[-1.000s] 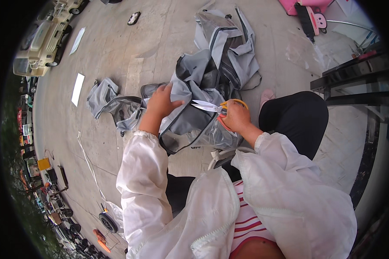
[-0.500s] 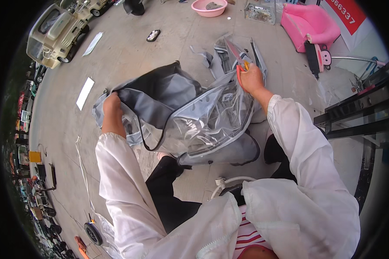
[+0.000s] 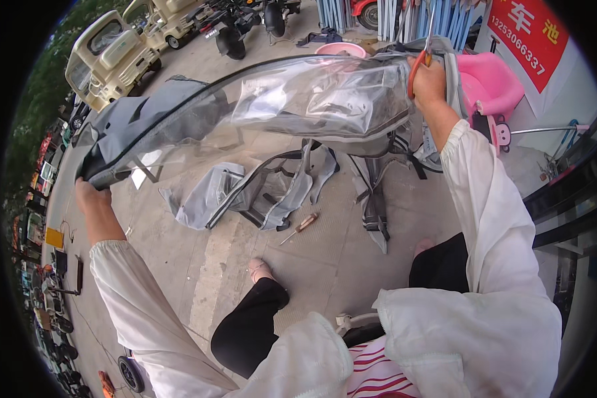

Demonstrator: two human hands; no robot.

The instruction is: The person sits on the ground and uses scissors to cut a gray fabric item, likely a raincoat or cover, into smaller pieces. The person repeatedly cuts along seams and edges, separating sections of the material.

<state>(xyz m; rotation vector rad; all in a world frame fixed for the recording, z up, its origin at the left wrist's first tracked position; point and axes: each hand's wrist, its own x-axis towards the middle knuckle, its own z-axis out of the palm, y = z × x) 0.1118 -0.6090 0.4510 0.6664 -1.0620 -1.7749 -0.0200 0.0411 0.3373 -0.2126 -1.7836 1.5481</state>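
Observation:
A large cover of transparent plastic and grey fabric with dark edging (image 3: 278, 99) is stretched up in the air between my hands. My left hand (image 3: 94, 199) is closed on its dark-edged corner at the left. At the other end, my right hand (image 3: 430, 83) is closed around scissors (image 3: 416, 66) with orange handles, blades pointing up; whether its fingers also grip the cover there is hard to see. Grey straps and flaps (image 3: 375, 205) hang from the cover's right part. Below, more grey and transparent material (image 3: 245, 196) with dark edging lies on the ground.
A screwdriver (image 3: 302, 227) lies on the pavement before my feet. Behind the cover are a pink basin (image 3: 341, 49), a pink armchair (image 3: 489, 83) and a red banner (image 3: 529, 33). Cream vehicles (image 3: 106, 56) stand at far left, a black metal frame (image 3: 564, 199) at right.
Both hands have moved apart and up, lifting and spreading the bunched cover. The loose grey material and the screwdriver beneath it have come into view. The scissors stay in my right hand.

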